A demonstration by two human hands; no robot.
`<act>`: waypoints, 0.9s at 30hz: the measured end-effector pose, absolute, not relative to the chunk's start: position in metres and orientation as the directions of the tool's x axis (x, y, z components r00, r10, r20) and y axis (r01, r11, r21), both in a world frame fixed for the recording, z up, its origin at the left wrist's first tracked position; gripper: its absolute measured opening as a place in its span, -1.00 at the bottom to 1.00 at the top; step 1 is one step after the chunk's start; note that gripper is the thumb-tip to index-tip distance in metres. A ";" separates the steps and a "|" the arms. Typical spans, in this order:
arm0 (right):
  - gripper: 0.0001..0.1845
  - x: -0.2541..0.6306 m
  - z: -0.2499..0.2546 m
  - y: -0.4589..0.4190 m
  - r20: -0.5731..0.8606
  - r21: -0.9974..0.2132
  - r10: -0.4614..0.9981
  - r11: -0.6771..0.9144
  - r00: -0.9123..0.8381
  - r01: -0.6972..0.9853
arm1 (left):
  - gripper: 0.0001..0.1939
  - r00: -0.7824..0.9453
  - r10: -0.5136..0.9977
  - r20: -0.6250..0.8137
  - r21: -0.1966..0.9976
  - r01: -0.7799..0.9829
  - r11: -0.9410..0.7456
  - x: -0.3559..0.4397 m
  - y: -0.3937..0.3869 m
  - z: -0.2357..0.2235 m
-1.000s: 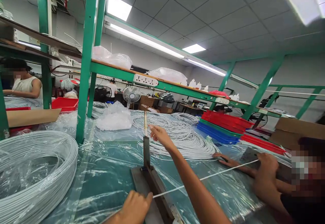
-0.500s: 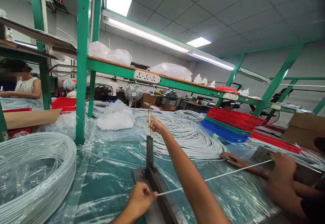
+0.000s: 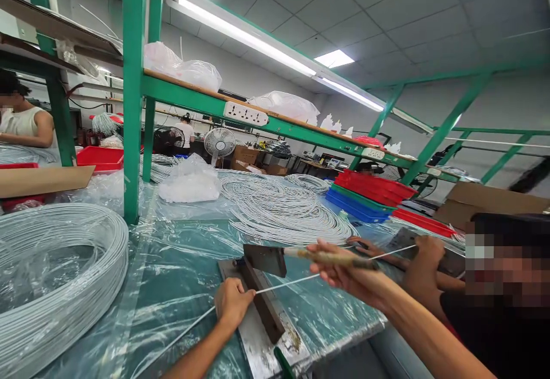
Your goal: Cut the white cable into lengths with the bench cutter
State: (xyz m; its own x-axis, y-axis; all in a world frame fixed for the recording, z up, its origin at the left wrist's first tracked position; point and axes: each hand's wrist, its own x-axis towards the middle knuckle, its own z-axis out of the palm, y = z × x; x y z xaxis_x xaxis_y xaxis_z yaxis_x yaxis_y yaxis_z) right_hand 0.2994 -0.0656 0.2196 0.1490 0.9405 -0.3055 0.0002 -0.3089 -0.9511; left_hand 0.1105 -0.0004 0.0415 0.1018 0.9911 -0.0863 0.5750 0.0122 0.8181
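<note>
My left hand (image 3: pixel 234 303) pinches a thin white cable (image 3: pixel 289 283) just left of a lever cutter's narrow metal bar (image 3: pixel 263 304). The cable crosses over the bar and runs right to a co-worker's hand (image 3: pixel 429 248); its other side trails down to the lower left. My right hand (image 3: pixel 339 276) is round the cutter's long handle (image 3: pixel 296 252), its fingers loosely curled. The handle is swung over to the right, and its flat metal blade (image 3: pixel 263 259) is tilted above the bar. The metal base (image 3: pixel 253 342) rests at the table's front.
A big coil of white cable (image 3: pixel 122 253) lies at the left, with more loops (image 3: pixel 283 207) spread behind the cutter. Red trays (image 3: pixel 369 189) and blue trays (image 3: pixel 356 207) are stacked at the back right. A green post (image 3: pixel 132 110) rises at the left. A co-worker sits close on the right.
My right hand has swung the handle from upright down to the right, bringing the blade over. My left hand keeps the cable and is slightly higher in view. The view has shifted.
</note>
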 end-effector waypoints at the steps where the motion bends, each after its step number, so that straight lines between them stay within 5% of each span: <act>1: -0.69 0.302 0.211 -0.080 -0.338 -0.939 0.929 -0.343 0.149 0.007 | -0.73 0.103 0.991 -0.083 0.812 0.584 0.007 0.110 -0.001 0.043; 6: -0.32 0.302 0.174 -0.123 -0.436 -0.888 0.889 -0.450 0.138 0.097 | -0.78 0.113 0.992 -0.063 0.796 0.605 -0.019 0.109 -0.003 0.046; 12: -0.74 0.301 0.133 -0.127 -0.561 -0.772 0.825 -0.549 0.061 0.320 | -0.79 0.123 0.991 -0.052 0.789 0.614 -0.035 0.108 -0.004 0.048; 17: -0.70 0.300 0.116 -0.132 -0.417 -0.784 0.907 -0.391 0.058 0.482 | -0.79 0.120 0.992 -0.040 0.793 0.608 -0.042 0.108 -0.005 0.047; 27: -0.74 0.297 0.113 -0.146 -0.268 -0.832 0.960 -0.276 0.086 0.481 | -0.76 0.096 0.994 -0.044 0.823 0.568 -0.018 0.109 -0.008 0.050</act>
State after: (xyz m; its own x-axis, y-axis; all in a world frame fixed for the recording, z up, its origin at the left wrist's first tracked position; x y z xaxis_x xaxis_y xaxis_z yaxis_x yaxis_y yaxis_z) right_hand 0.2967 -0.1456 0.1130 0.0860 0.9595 -0.2682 0.4810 -0.2757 -0.8322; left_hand 0.1091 -0.0079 0.0503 0.0959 0.9944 -0.0441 0.5684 -0.0183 0.8226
